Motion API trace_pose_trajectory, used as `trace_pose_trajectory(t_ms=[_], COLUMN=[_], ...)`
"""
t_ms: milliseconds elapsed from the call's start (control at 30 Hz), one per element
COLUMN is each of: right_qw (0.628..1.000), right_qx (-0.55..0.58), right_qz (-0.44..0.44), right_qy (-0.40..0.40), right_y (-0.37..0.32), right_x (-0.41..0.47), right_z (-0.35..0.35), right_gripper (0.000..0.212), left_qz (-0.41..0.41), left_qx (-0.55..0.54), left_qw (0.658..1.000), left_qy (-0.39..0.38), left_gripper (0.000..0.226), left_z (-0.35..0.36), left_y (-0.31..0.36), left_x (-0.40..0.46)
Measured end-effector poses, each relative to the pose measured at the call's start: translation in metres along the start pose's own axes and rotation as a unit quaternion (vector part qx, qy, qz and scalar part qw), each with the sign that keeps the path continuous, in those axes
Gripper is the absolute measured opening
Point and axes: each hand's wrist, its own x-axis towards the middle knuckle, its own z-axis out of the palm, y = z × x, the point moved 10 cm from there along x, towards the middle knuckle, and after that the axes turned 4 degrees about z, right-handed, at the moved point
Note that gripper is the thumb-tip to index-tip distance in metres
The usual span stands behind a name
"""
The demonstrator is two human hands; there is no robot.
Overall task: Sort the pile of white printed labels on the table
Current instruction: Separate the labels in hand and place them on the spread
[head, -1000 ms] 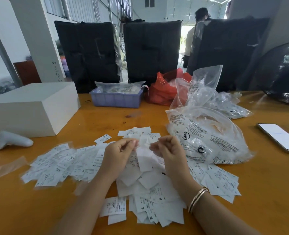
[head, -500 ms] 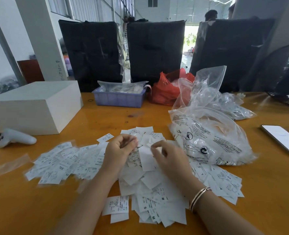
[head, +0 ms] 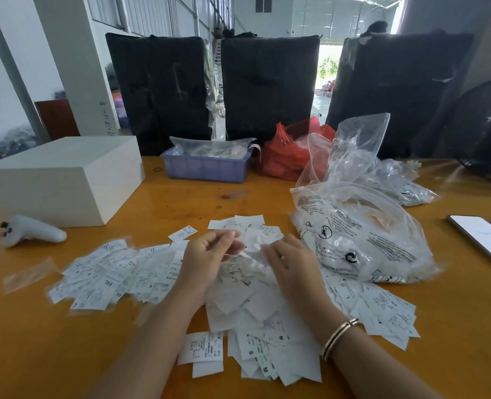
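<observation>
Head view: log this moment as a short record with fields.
surface: orange wooden table
work item: pile of white printed labels, some marked S, M, XXL
left hand: fingers curled over the pile's middle; grip blurred
right hand: lies on the pile, fingers relaxed
right of pile: clear printed plastic bag, phone
left of pile: white box, white controller
behind: blue tray, red bag

We see bright daylight pouring through the doorway [head: 326, 79] behind the black bags, blown out white; soft glare on the glossy table [head: 181, 203]; motion blur smearing the labels [head: 109, 272] and both hands; wide-angle bending at the edges.
</observation>
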Motion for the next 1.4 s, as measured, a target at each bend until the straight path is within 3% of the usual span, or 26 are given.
trace_pose_trajectory(t_ms=[67,133,233,800,1000,1100,1200,1333,1400], right_qw=[0.981,0.939,0.897,0.930,0.913,0.909,0.929,0.949,0.935], right_qx=[0.152,0.283,0.393,0.337,0.372,0.387,0.349,0.290,0.320], right_qz=[0.095,0.166,0.179,0.128,0.151,0.146,0.124,0.114,0.140], right_qy=[0.070,0.104,0.095,0.075,0.077,0.047,-0.008,-0.047,-0.052], right_y=[0.025,0.047,0.052,0.040,0.046,0.042,0.033,0.031,0.037], right_x=[0.002,0.000,-0.001,0.003,0.001,0.002,0.003,0.004,0.003], right_z=[-0.017,-0.024,-0.023,-0.019,-0.018,-0.012,-0.003,0.000,0.000], right_gripper=[0.038,0.036,0.031,0.031,0.028,0.018,0.007,0.013,0.014], left_qz=[0.006,0.011,0.002,-0.021,-0.014,-0.022,-0.016,-0.017,-0.018], left_qx=[0.013,0.023,0.025,-0.051,-0.027,-0.026,-0.008,-0.025,-0.038], left_qw=[0.999,0.998,0.995,0.991,0.992,0.993,0.994,0.996,0.995], left_qy=[-0.029,-0.058,-0.095,-0.124,-0.121,-0.115,-0.106,-0.089,-0.091], left_gripper=[0.017,0.017,0.013,0.026,0.010,0.009,0.007,0.005,0.007], left_z=[0.007,0.013,0.022,0.030,0.028,0.027,0.025,0.020,0.021], left_y=[0.002,0.002,0.001,-0.001,-0.001,-0.004,-0.003,-0.002,0.000], left_x=[-0.001,-0.002,-0.004,-0.007,-0.005,-0.005,-0.004,-0.002,-0.003])
